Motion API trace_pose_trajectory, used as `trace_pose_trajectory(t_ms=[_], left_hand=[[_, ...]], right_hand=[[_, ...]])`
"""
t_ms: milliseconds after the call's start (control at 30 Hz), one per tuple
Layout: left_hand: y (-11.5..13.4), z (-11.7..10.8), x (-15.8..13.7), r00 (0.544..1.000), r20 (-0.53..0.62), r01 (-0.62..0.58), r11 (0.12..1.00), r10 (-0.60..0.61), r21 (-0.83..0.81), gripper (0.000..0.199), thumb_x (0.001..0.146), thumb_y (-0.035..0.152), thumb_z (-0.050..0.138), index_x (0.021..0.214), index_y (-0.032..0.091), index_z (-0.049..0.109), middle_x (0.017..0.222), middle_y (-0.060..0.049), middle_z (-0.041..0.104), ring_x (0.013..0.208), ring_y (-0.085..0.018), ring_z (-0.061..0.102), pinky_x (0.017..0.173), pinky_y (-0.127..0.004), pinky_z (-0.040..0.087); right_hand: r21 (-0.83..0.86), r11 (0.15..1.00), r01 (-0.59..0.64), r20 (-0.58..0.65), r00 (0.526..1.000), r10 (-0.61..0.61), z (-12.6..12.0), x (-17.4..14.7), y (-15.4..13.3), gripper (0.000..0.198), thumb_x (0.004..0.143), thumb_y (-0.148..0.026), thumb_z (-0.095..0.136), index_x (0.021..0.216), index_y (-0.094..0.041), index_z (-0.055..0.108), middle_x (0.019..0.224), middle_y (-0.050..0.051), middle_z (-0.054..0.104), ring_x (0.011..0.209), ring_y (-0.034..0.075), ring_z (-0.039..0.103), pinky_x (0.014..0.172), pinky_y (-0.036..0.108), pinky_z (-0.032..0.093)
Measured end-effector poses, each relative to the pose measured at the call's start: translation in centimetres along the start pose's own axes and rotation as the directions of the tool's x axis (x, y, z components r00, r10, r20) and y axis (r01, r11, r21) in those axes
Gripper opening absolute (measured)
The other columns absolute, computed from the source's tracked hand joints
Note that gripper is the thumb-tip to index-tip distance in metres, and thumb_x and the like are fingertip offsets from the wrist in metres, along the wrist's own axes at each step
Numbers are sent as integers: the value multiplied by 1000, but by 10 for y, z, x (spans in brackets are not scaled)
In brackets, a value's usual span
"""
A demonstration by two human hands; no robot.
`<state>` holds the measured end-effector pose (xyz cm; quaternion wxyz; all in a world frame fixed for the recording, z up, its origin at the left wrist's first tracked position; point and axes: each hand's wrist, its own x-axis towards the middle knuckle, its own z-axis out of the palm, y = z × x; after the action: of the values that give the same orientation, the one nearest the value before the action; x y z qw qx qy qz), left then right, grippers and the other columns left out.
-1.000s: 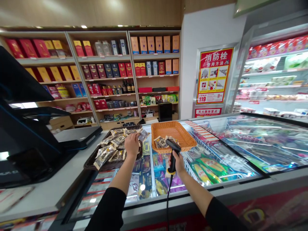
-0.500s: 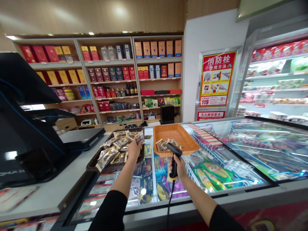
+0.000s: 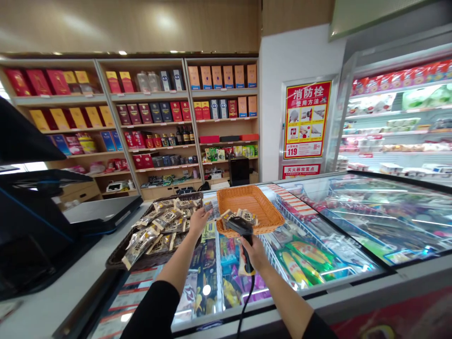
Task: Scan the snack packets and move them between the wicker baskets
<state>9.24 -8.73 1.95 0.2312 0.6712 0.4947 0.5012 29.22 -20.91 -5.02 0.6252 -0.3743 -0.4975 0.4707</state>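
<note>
My left hand (image 3: 199, 221) is closed on a small wrapped snack packet (image 3: 209, 207), between the two baskets. To its left, a dark brown wicker basket (image 3: 118, 256) holds a heap of similar packets (image 3: 169, 217) in clear and beige wrappers with black lettering. My right hand (image 3: 254, 252) grips a black barcode scanner (image 3: 242, 226), its cord hanging down toward me. The scanner's head covers the near edge of an orange wicker basket (image 3: 271, 212). A few packets (image 3: 247, 216) lie inside that basket, partly hidden behind the scanner.
Both baskets rest on the glass top of a chest freezer (image 3: 197, 282) filled with packaged food. A black checkout terminal (image 3: 28, 226) and a flat scale (image 3: 102, 212) stand at left. Shelves of boxed bottles (image 3: 155, 113) line the back, and a lit refrigerated display (image 3: 399, 117) is at right.
My left hand has moved from above the dark basket toward the orange one with the packet. The scanner has tilted, its head now lower and farther left. The view has shifted slightly right.
</note>
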Motion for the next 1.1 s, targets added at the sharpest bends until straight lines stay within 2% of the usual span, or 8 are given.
trace_pose_trajectory(t_ms=[167, 400, 633, 733, 867, 933, 1033, 1100], left_hand=[[-17, 5, 3, 999, 45, 16, 997, -19, 75, 35, 75, 45, 61, 93, 16, 72, 87, -9, 74, 83, -26, 69, 72, -32, 50], [-23, 6, 1, 998, 55, 3, 1000, -3, -5, 37, 76, 45, 61, 94, 15, 72, 88, -9, 74, 85, -25, 68, 75, -32, 50], [-18, 7, 0, 998, 62, -3, 999, 5, -38, 35, 78, 41, 59, 95, 13, 71, 88, -10, 74, 83, -24, 68, 75, -31, 50], [-7, 3, -4, 992, 70, -114, 991, 109, 72, 30, 82, 34, 57, 98, 15, 73, 93, -9, 73, 88, -23, 67, 78, -31, 50], [25, 11, -6, 876, 230, -482, 788, 424, 384, 33, 84, 16, 52, 106, 29, 72, 114, -5, 65, 105, -21, 60, 93, -36, 45], [40, 30, -5, 822, 285, -567, 664, 493, 487, 38, 83, 12, 52, 109, 34, 71, 119, -5, 60, 113, -23, 55, 97, -39, 43], [52, 69, -2, 807, 385, -591, 598, 448, 542, 44, 83, 11, 52, 118, 35, 66, 127, -7, 57, 122, -26, 49, 103, -44, 39], [50, 94, 1, 785, 529, -596, 624, 321, 506, 50, 83, 10, 51, 126, 32, 60, 133, -7, 55, 127, -28, 46, 106, -46, 37]], right_hand=[[-135, 990, 29, 68, 997, -20, 5, 0, 1, 39, 82, -56, 54, 70, -20, 49, 45, -6, 47, 31, 9, 42, 32, 21, 33], [-220, 975, 37, 91, 996, -17, 10, -3, -4, 36, 83, -53, 54, 71, -20, 50, 45, -6, 48, 32, 10, 44, 34, 22, 33], [-84, 996, -7, 75, 997, 14, 9, -1, 3, 39, 79, -56, 59, 69, -19, 49, 46, -6, 48, 30, 8, 41, 32, 21, 32], [81, 996, -32, -28, 999, 34, 2, 1, 2, 44, 73, -61, 62, 69, -19, 48, 47, -6, 49, 30, 8, 42, 31, 21, 34], [326, 945, 35, -306, 949, 71, -15, 12, -4, 48, 66, -63, 67, 80, -20, 50, 47, -7, 51, 31, 10, 44, 31, 21, 35], [432, 897, 99, -415, 904, 100, -24, 18, -7, 49, 66, -63, 66, 86, -21, 50, 48, -8, 51, 32, 10, 45, 31, 21, 35], [531, 834, 151, -466, 874, 138, -32, 24, -8, 47, 68, -62, 65, 85, -21, 49, 50, -9, 51, 34, 9, 44, 33, 20, 36], [546, 822, 159, -470, 871, 144, -33, 25, -7, 44, 69, -61, 65, 80, -21, 47, 50, -8, 51, 34, 9, 44, 34, 21, 36]])
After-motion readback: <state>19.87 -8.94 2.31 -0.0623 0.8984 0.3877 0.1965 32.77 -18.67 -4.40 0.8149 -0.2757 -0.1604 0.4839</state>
